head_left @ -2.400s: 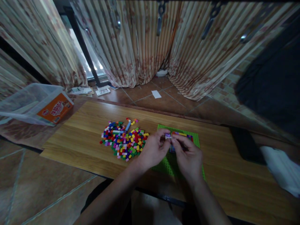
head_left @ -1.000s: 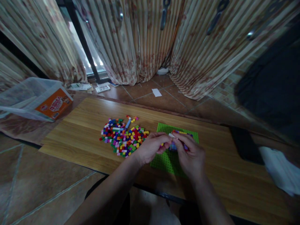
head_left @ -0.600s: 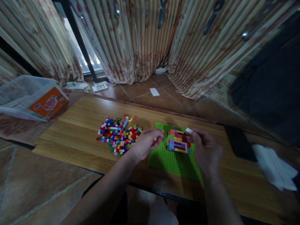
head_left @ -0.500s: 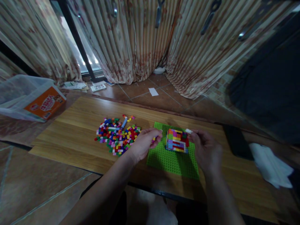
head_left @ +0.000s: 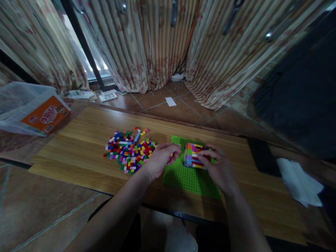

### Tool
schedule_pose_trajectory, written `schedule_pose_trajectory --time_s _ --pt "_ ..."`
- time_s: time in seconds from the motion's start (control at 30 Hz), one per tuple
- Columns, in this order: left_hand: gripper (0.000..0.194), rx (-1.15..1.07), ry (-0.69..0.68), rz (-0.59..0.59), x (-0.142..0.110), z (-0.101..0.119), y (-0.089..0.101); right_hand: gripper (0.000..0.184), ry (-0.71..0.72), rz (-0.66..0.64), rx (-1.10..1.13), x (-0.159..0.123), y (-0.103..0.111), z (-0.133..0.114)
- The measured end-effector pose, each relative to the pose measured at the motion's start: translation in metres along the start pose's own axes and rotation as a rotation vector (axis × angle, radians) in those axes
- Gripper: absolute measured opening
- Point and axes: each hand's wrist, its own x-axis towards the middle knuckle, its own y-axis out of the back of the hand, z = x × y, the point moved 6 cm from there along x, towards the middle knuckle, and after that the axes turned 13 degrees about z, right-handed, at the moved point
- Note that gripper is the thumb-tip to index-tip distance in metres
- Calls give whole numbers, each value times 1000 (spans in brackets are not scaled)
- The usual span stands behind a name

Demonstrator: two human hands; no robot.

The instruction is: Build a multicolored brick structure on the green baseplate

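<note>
A green studded baseplate (head_left: 181, 180) lies on the wooden table, bearing a low block built of multicoloured toy bricks (head_left: 189, 149). Over the top of that block, my right hand (head_left: 219, 166) pinches a white toy brick (head_left: 194, 155), which appears to touch the upper layer. Its fingers cover the block's right part. My left hand (head_left: 161, 157) is closed beside the baseplate's left edge, with bits of small toy bricks (head_left: 171, 154) showing between the fingers. Left of it spreads a pile of loose toy bricks (head_left: 128, 152) in many colours.
The wooden table (head_left: 78, 147) runs across the view. A black phone-like slab (head_left: 262, 157) and white tissue packet (head_left: 300, 182) lie at right. A clear plastic bin (head_left: 34, 108) with an orange label stands at left. Striped curtains (head_left: 162, 45) hang behind.
My right hand has moved left and in over the brick block, bringing the white brick onto its top. The left hand stays closed in nearly the same place. The view has shifted slightly.
</note>
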Motion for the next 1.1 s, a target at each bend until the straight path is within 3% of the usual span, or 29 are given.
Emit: schedule_pose_trajectory --time_s 0.67,0.97,1.1 --pt "24 39 -15 -41 -1 -7 -5 12 -166 98 119 2 -10 1" --pt "23 42 5 -59 -3 -9 -8 18 -111 102 96 2 -11 0" --pt "23 8 28 -98 -2 -8 -8 19 19 255 78 1 4 -16"
